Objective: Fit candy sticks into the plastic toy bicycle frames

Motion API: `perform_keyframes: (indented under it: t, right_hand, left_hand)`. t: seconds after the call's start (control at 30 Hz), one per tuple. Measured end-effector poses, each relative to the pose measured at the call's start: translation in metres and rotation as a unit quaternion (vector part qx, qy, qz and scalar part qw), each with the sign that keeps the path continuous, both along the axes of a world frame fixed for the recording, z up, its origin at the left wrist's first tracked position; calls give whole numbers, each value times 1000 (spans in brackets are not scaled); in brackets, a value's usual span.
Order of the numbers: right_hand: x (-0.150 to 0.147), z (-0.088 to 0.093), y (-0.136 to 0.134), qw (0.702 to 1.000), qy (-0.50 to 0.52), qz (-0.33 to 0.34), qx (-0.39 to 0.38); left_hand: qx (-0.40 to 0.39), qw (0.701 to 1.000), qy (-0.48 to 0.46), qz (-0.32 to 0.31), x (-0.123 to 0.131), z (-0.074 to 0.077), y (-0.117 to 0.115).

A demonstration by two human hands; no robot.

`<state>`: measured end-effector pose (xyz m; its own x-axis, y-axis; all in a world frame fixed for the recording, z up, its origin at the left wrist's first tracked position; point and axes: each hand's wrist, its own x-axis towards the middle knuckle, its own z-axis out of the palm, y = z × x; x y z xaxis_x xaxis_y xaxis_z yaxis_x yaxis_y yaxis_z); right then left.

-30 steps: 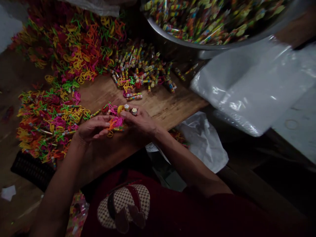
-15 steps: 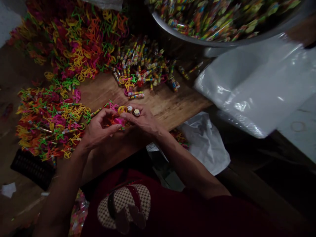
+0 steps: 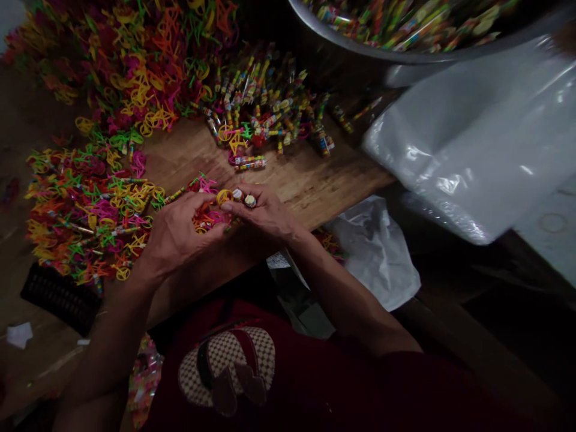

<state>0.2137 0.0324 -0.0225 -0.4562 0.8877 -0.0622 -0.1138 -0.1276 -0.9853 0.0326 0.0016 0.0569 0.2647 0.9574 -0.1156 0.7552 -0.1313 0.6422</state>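
Observation:
My right hand is closed around slim candy-filled tubes, two of whose ends poke out above the fingers. A yellow plastic ring-shaped toy piece is at its thumb and fingertips. My left hand curves in a C, thumb and fingers apart, beside a small cluster of pink, orange and red plastic toy pieces between the hands. Whether its fingertips touch any piece is hard to see. Both hands are over the wooden table near its front edge.
Left of the hands spreads a heap of coloured plastic toys, with a larger heap behind. Several filled tubes lie farther back. A metal basin of tubes and clear plastic bags are at the right.
My left hand has shifted slightly, its fingers and thumb now reaching around the small cluster. The right hand keeps its hold. The whole view has moved a little.

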Motion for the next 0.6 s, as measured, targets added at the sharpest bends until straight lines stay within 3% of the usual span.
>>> perform_keyframes:
  t: [0.2,0.37,0.5,0.6]
  right_hand:
    - [1,-9,2,998,-47,-20,31]
    - [-12,-9,20,991,-51,-122,17]
    - [-21,-8,40,990,-120,-77,16]
    - [-14,-4,39,971,-178,-141,72]
  left_hand:
    - [-25,999,-18,28,-1,7,6]
    - [-9,987,-76,144,-11,13,20]
    - [-123,952,-212,183,-14,4,23]
    - [-169,920,-280,215,-14,-9,16]
